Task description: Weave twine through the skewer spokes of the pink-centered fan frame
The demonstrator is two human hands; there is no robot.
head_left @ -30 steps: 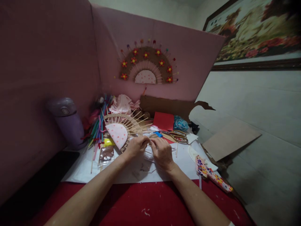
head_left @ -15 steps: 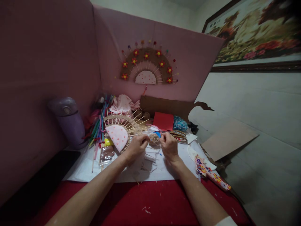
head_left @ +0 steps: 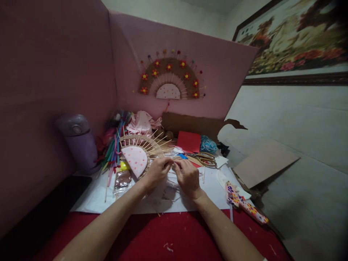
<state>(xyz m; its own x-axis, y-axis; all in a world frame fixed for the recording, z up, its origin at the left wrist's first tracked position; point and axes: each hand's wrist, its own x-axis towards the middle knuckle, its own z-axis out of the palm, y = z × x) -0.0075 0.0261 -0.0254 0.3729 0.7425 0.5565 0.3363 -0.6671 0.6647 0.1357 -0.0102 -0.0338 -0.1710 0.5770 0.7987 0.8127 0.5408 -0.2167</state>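
Note:
My left hand is closed in a pinch beside the half-round stick fan, whose dotted white half circle lies to its left. My right hand is pinched too, its fingertips meeting those of the left. Whatever small thing is between the fingertips is too small and hidden to name. Thin sticks of the fan spread out behind my left hand through a woven twine arc. Past my right hand lie gold-handled scissors and a blue piece.
A purple bottle stands at the left by coloured pipe cleaners. Behind are a red card, blue yarn and a cardboard strip. A finished fan hangs on the pink board. Flower-patterned scraps lie right.
My right hand has moved left until its fingertips meet my left hand's. My left hand has stayed nearly in place. The twine bundle seen between the hands is now hidden.

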